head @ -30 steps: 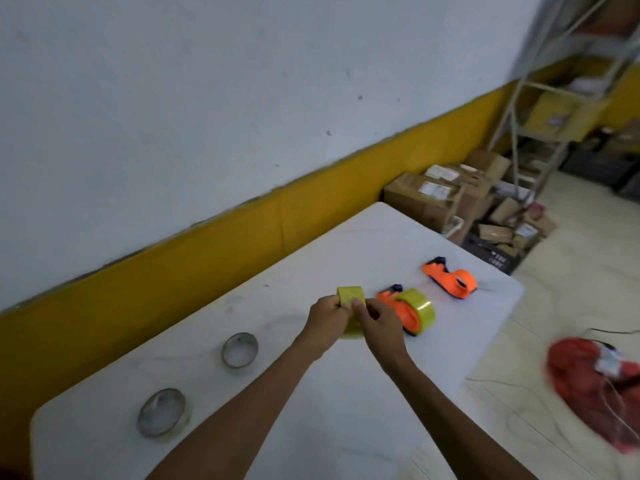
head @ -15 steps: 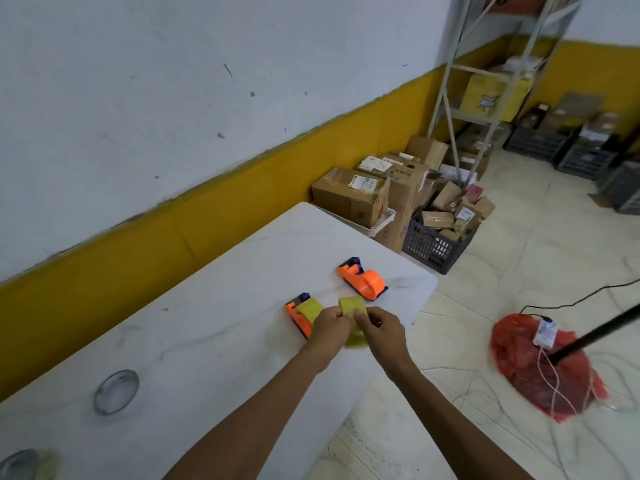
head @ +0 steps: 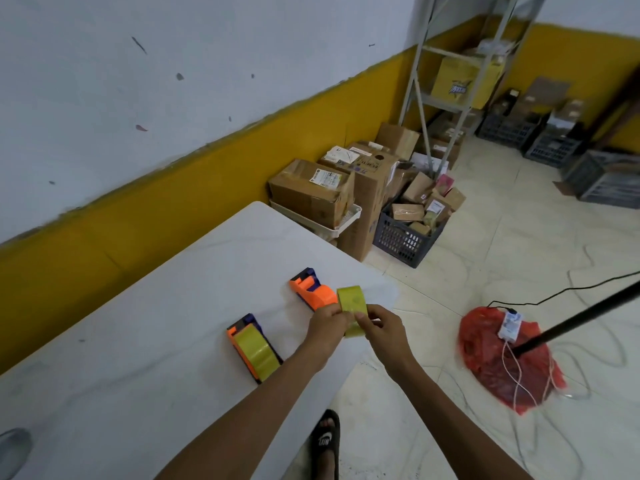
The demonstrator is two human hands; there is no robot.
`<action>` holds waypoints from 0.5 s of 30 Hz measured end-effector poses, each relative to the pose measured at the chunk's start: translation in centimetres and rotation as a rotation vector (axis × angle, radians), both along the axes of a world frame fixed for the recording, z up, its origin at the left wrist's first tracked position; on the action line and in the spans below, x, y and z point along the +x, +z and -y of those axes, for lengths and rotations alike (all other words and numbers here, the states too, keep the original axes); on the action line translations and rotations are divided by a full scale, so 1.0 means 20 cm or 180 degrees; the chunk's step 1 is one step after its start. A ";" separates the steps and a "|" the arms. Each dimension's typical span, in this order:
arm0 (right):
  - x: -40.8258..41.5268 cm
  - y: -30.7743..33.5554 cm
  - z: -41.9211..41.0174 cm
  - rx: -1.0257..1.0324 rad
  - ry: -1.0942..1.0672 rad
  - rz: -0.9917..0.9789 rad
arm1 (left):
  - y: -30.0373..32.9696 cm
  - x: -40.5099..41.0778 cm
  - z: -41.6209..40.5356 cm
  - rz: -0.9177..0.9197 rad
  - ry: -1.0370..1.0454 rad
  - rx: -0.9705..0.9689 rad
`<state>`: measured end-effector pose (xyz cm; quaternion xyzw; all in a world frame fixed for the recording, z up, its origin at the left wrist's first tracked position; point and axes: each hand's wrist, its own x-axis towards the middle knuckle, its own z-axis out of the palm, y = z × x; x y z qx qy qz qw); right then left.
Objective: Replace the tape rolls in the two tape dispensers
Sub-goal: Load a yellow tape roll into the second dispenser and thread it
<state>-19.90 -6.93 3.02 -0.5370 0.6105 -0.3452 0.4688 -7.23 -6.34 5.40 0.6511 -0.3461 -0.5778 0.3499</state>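
Note:
A yellow tape roll is held up over the right end of the white table, pinched between my left hand and my right hand. An orange dispenser without a roll lies on the table just behind my left hand. A second orange dispenser with a yellow roll fitted in it lies to the left, nearer to me.
A spent tape core lies at the table's near left edge. Cardboard boxes, a dark crate and a metal shelf stand beyond the table's end. A red bag with cables lies on the floor at the right.
The view has swung to the right, so the table's left part and its spent cores slid out of sight. Both hands keep their hold on the yellow roll, now nearer the empty dispenser.

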 end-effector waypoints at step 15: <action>-0.04 0.02 0.77 0.0392 0.0324 -0.0113 | -0.07 -0.02 0.69 -0.0233 0.0393 0.0289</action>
